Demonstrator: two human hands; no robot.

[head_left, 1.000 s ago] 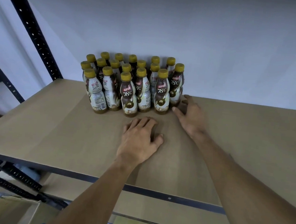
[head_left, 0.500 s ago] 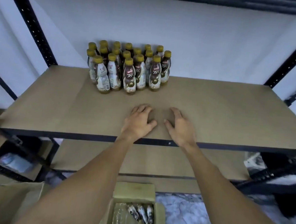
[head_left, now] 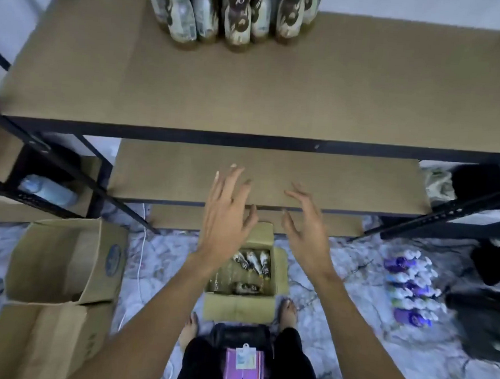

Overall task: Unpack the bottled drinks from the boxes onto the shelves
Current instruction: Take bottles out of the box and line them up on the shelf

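Hovering mid-frame over the open box [head_left: 239, 307], left hand [head_left: 226, 214] and right hand [head_left: 308, 232] are spread, empty. Bottles [head_left: 254, 260] lie loose inside; a hurried multi-bottle grab risks a drop, or toppling the shelved bottles [head_left: 237, 14] at top.

A cluster of bottles [head_left: 234, 13] stands at the back of the upper shelf [head_left: 249, 94], left of its middle. Beneath it, set further back, lies a lower shelf [head_left: 361, 185]. On the floor [head_left: 352, 315] just before the rack sits an open box [head_left: 239, 307] with more bottles lying inside it [head_left: 252, 262], and the person's feet stand either side of its near flap. The left hand [head_left: 226, 217] and right hand [head_left: 308, 232] hover side by side above the box, apart from each other. Left of the box two cartons [head_left: 60, 262] rest one before the other. To the right, a row of small bottles [head_left: 411, 283] lies on the floor.
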